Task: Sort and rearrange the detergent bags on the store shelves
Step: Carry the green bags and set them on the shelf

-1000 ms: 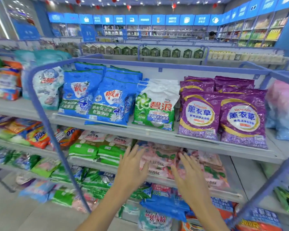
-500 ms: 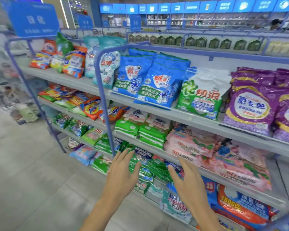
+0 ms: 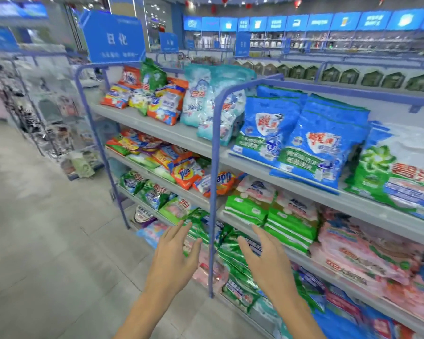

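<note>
Detergent bags fill grey shelves with blue frames. On the top shelf [image 3: 157, 128] stand orange bags [image 3: 165, 105], pale teal bags [image 3: 206, 104], blue bags [image 3: 301, 133] and a green-and-white bag [image 3: 399, 172]. Orange bags [image 3: 186, 174] lie on the second shelf, with green packs [image 3: 269, 216] and pink bags [image 3: 367, 248] to their right. My left hand [image 3: 174, 258] and my right hand [image 3: 267, 263] hover in front of the lower green bags [image 3: 230, 253], fingers straight, holding nothing and touching no bag.
A blue upright post [image 3: 213, 192] stands between my hands. A blue aisle sign [image 3: 115, 40] hangs above the left shelf end. Grey tiled floor [image 3: 47, 241] spreads to the left, with another rack [image 3: 47, 106] beyond it.
The view has swung left along the shelves, bringing the left shelf unit, the sign and the floor into sight. Both hands stay raised and spread, now in front of the green bags.
</note>
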`<action>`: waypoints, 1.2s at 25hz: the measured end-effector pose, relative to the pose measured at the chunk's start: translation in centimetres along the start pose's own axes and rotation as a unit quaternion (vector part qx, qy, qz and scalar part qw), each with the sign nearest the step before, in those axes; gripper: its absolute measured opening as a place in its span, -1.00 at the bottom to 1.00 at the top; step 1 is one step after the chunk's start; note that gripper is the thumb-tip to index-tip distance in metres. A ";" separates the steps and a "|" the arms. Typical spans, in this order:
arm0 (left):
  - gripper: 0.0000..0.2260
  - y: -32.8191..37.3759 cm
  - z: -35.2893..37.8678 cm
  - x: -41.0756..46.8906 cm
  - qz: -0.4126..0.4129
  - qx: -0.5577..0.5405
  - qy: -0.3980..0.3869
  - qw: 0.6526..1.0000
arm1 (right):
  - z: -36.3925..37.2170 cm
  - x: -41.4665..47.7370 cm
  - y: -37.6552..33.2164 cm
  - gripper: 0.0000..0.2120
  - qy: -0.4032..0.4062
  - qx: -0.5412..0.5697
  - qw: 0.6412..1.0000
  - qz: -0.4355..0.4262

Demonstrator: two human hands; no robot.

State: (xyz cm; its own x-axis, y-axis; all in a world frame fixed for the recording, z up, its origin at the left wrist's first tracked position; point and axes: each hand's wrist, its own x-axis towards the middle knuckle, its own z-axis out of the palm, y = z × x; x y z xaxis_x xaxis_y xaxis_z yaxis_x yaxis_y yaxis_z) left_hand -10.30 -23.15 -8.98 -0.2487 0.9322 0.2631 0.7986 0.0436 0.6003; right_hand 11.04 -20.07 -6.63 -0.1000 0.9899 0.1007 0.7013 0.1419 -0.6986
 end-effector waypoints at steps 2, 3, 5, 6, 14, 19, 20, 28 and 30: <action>-0.53 -2.4 -2.6 2.4 -0.011 -0.004 0.013 1.000 | 2.4 2.5 -3.3 -0.43 -0.002 0.002 1.000 -0.013; -0.54 -3.5 -3.9 3.6 -0.011 -0.003 0.021 1.000 | 3.5 3.7 -5.0 -0.42 -0.001 0.007 1.000 -0.018; -0.55 -5.9 -6.2 5.9 0.000 0.001 0.035 0.999 | 5.9 6.3 -7.9 -0.43 0.003 0.014 1.000 -0.026; -0.54 -7.2 -7.1 7.2 0.003 0.004 0.033 0.999 | 7.0 7.6 -9.1 -0.44 0.003 0.017 0.999 -0.031; -0.49 -16.4 -10.4 17.4 0.002 0.002 0.032 0.999 | 13.6 17.3 -16.1 -0.42 -0.004 0.021 0.999 -0.041; -0.49 -22.2 -11.1 27.2 0.018 0.012 0.029 0.999 | 18.1 26.2 -20.1 -0.42 0.013 0.024 0.998 -0.062; -0.49 -23.4 -11.3 29.4 0.012 0.014 0.030 0.999 | 19.1 28.3 -21.0 -0.40 0.015 0.024 0.998 -0.061; -0.49 -28.8 -12.5 43.0 0.021 0.015 0.005 1.000 | 24.2 38.8 -26.0 -0.40 0.023 0.046 0.998 -0.032; -0.47 -29.2 -12.4 46.5 0.042 0.005 -0.004 0.999 | 24.9 41.3 -26.7 -0.42 0.047 0.044 0.998 -0.022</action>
State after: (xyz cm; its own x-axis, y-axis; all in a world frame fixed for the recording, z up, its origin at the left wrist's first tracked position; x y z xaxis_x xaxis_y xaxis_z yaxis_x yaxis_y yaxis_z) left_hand -51.96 14.48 -4.93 -0.1772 0.9354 0.3061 0.8219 -0.0304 0.5688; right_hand -29.35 17.06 -1.47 -0.0603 0.9786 0.1965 0.6323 0.1898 -0.7511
